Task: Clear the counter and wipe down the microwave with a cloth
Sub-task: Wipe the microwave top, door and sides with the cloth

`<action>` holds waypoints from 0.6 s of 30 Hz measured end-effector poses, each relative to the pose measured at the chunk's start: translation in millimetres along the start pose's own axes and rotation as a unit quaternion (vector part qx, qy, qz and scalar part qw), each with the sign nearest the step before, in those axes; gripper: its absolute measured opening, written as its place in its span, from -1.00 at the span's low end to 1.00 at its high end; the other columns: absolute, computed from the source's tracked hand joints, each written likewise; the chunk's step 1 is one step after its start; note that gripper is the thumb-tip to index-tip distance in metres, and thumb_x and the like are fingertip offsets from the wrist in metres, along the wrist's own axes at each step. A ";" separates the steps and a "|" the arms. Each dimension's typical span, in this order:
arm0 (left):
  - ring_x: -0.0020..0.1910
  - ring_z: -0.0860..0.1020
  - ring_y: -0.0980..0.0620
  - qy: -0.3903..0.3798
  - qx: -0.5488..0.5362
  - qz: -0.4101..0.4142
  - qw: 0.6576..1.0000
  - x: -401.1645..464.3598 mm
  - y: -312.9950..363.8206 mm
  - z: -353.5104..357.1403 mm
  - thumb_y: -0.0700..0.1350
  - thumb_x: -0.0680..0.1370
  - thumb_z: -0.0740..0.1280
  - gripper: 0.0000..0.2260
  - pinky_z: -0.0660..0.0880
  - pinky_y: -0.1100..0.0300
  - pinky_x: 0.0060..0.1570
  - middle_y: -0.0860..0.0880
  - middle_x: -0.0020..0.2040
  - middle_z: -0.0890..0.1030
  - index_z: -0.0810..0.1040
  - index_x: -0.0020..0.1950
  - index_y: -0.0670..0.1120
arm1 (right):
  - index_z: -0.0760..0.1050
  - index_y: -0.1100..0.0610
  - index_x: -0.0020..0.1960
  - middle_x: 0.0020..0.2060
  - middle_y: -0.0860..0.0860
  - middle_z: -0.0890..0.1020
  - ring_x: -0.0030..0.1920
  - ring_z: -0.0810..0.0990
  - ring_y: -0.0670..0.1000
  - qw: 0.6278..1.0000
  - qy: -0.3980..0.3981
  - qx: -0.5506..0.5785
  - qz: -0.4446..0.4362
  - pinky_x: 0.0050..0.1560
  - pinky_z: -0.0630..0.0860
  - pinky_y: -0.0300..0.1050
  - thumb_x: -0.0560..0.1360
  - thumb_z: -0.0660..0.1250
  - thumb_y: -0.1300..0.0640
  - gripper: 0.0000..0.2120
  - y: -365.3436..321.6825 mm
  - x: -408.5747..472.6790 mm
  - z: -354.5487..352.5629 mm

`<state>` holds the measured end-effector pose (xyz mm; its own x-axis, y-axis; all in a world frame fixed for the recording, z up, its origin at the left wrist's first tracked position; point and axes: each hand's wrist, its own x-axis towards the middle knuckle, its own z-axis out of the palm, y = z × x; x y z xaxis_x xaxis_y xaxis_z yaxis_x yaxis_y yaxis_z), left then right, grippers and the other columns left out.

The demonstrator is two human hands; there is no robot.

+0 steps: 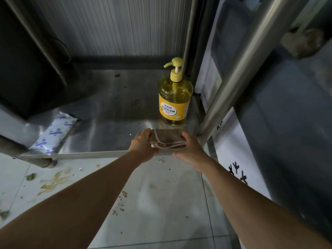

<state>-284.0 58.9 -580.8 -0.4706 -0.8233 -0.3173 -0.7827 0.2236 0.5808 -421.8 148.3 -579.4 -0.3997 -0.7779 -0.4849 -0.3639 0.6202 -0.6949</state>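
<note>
A folded brown cloth (167,139) lies at the front edge of a low steel shelf (107,126). My left hand (142,146) grips its left end, fingers curled under the fold. At the cloth's right end my right hand (188,150) holds on with the thumb laid over the top. Both arms reach down from the bottom of the view. Just behind the cloth stands a yellow pump bottle of dish soap (174,97), upright. No microwave shows in this view.
A white ice pack (53,133) with blue print lies at the shelf's left front. A dark box (27,60) fills the left side. A steel post (242,63) rises on the right, beside a dark bin (287,114). The tiled floor (152,203) below is stained.
</note>
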 end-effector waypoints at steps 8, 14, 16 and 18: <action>0.09 0.48 -0.05 -0.033 -0.060 -0.064 0.996 -90.6 54.9 -79.9 -0.13 0.41 0.45 -0.42 0.45 0.16 0.00 -0.06 0.22 0.52 0.33 0.38 0.03 | 0.08 0.04 0.51 0.50 0.04 0.13 0.47 0.16 0.12 0.999 -0.013 -0.006 0.032 0.40 0.27 0.11 0.41 0.42 0.13 -0.21 -64.3 -95.1 -42.4; 0.17 0.50 -0.16 -0.051 -0.053 -0.065 0.995 -154.4 107.3 -149.0 -0.12 0.42 0.45 -0.46 0.52 0.02 0.06 -0.12 0.26 0.49 0.35 0.35 -0.09 | 0.14 0.02 0.49 0.45 0.02 0.24 0.44 0.22 0.11 0.999 -0.001 -0.003 0.037 0.38 0.29 0.08 0.38 0.45 0.09 -0.22 -119.8 -176.2 -91.5; 0.19 0.49 -0.18 -0.057 -0.051 -0.070 0.995 -173.7 122.8 -169.8 -0.11 0.42 0.46 -0.44 0.52 -0.03 0.10 -0.12 0.29 0.47 0.34 0.37 -0.09 | 0.17 0.01 0.47 0.43 0.03 0.26 0.42 0.24 0.12 0.999 -0.003 0.003 0.040 0.37 0.32 0.08 0.38 0.46 0.09 -0.24 -139.4 -203.1 -110.6; 0.24 0.47 -0.17 -0.063 -0.067 -0.081 0.992 -191.7 139.3 -190.0 -0.10 0.42 0.46 -0.42 0.50 -0.04 0.14 -0.11 0.32 0.45 0.32 0.39 -0.07 | 0.20 0.01 0.45 0.42 0.03 0.28 0.40 0.26 0.11 0.999 -0.005 0.011 0.038 0.37 0.32 0.09 0.37 0.47 0.08 -0.26 -158.9 -229.2 -130.4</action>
<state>-225.4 148.8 -296.7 -0.3962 -0.7695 -0.5009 -0.7950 0.0146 0.6065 -382.0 241.2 -288.5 -0.4173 -0.7291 -0.5425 -0.3133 0.6758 -0.6672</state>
